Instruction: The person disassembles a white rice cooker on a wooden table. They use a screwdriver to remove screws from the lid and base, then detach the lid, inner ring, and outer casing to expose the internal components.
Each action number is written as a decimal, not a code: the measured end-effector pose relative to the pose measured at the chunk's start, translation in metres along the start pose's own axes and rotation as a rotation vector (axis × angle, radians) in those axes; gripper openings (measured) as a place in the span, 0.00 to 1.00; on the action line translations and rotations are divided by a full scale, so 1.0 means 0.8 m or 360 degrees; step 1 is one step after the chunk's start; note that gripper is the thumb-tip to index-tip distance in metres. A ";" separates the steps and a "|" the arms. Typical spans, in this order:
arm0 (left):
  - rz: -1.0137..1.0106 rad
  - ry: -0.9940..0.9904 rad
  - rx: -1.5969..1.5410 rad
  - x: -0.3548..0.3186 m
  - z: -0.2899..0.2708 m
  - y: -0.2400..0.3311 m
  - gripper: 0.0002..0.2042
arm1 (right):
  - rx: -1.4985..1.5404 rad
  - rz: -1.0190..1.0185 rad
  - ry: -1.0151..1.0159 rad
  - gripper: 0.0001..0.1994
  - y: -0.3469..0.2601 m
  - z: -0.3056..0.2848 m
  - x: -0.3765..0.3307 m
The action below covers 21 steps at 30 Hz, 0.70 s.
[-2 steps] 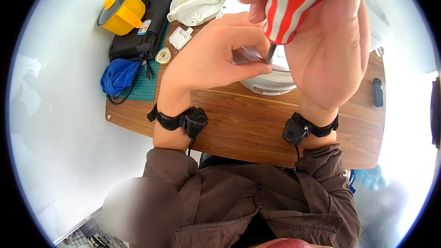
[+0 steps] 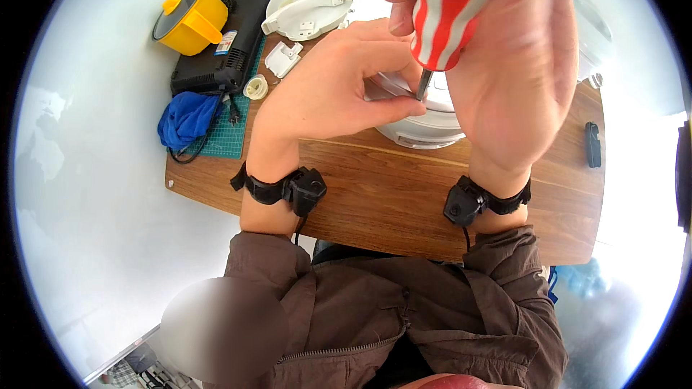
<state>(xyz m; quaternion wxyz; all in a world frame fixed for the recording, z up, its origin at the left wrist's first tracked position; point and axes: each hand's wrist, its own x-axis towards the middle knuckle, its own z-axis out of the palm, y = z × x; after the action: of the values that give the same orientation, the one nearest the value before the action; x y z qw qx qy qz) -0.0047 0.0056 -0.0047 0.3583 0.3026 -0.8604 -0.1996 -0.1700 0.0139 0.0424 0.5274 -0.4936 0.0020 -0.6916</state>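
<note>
resting in right hand (image 2: 515, 75), striped screwdriver (image 2: 448, 21)

The screwdriver (image 2: 448, 25) stands over the appliance (image 2: 422, 133) mid-counter (image 2: 375, 194). Left of the appliance, toward the back, lies its lid-like cover (image 2: 306, 20). Farther left, a lidded jug (image 2: 186, 25) sits on an electrical unit (image 2: 198, 72), partly on a cutting mat (image 2: 225, 144); before the unit lies a bundled cloth (image 2: 184, 121).
</note>
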 end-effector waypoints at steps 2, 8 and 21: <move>0.0139 0.0027 0.0048 0.002 0.000 -0.006 0.12 | 0.0003 -0.0002 0.0000 0.29 0.001 -0.001 0.000; 0.0058 0.0063 0.0045 0.003 0.006 0.002 0.11 | -0.0027 -0.0015 0.0015 0.26 -0.001 0.000 -0.005; -0.0025 -0.0015 -0.0179 0.007 0.004 -0.003 0.09 | -0.0448 -0.0458 0.0257 0.23 -0.047 -0.059 0.015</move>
<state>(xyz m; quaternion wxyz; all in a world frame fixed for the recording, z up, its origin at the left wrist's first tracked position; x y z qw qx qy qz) -0.0094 0.0005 -0.0052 0.3692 0.2878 -0.8471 -0.2517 -0.2296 -0.0024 0.0458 0.3474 -0.5005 0.0703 -0.7899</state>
